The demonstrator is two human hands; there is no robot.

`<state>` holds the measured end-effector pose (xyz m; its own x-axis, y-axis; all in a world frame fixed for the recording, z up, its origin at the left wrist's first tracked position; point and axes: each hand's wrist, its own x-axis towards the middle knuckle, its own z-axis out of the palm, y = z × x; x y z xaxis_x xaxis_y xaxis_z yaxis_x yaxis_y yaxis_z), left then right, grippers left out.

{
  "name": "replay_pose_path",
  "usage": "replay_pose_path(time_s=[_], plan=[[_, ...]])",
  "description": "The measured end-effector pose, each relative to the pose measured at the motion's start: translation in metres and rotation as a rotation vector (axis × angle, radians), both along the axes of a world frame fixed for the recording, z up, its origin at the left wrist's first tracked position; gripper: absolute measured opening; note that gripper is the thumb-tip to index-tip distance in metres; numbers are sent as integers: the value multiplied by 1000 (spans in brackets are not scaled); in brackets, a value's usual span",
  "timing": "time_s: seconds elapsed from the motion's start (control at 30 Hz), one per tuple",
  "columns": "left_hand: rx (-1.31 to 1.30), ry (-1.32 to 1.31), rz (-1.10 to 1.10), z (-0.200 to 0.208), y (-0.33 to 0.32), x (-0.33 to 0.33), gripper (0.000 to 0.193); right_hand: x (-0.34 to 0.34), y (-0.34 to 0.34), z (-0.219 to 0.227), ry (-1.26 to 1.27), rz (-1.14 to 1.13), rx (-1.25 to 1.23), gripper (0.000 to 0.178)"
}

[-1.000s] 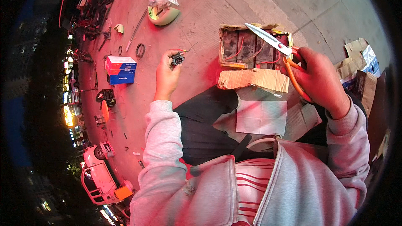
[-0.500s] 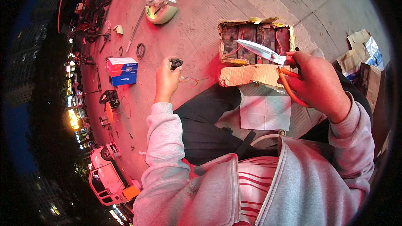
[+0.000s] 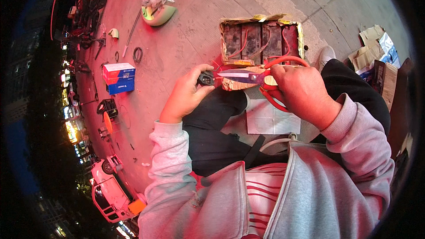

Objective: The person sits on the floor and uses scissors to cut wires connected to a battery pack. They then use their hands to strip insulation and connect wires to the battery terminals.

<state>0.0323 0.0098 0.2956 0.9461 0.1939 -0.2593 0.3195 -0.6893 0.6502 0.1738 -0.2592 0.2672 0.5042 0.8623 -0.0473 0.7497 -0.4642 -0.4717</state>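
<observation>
Between the fingertips of my left hand (image 3: 183,95) is a small black plug-like connector (image 3: 206,79), with thin wires at its right side. My right hand (image 3: 305,89) grips a pair of scissors (image 3: 237,75) by the orange-red handles, which are spread apart. The blades point left at the connector, their tips close beside its wires; whether they touch a wire I cannot tell. Just beyond my hands sits an open cardboard-sided battery pack (image 3: 254,37), holding several dark blocks with red wires across them. Its torn cardboard flap (image 3: 232,85) lies partly behind the scissors.
A white sheet of paper (image 3: 272,117) lies between my legs. To the left stand a blue, red and white box (image 3: 119,79), a coil of cable (image 3: 137,54) and a pale curved shell (image 3: 159,17). Torn cardboard (image 3: 369,46) lies at right. A white vehicle (image 3: 108,190) is further left.
My hands have come together: the left moved right with the connector, and the right moved left and lower with the scissors. The blades now lie beside the connector's wires.
</observation>
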Motion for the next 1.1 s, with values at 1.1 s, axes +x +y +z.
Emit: replay_pose_path(time_s=[1.1], plan=[[389,85,-48,-11,-11,-4,44,-42,35,3,-564,-13,117,16]])
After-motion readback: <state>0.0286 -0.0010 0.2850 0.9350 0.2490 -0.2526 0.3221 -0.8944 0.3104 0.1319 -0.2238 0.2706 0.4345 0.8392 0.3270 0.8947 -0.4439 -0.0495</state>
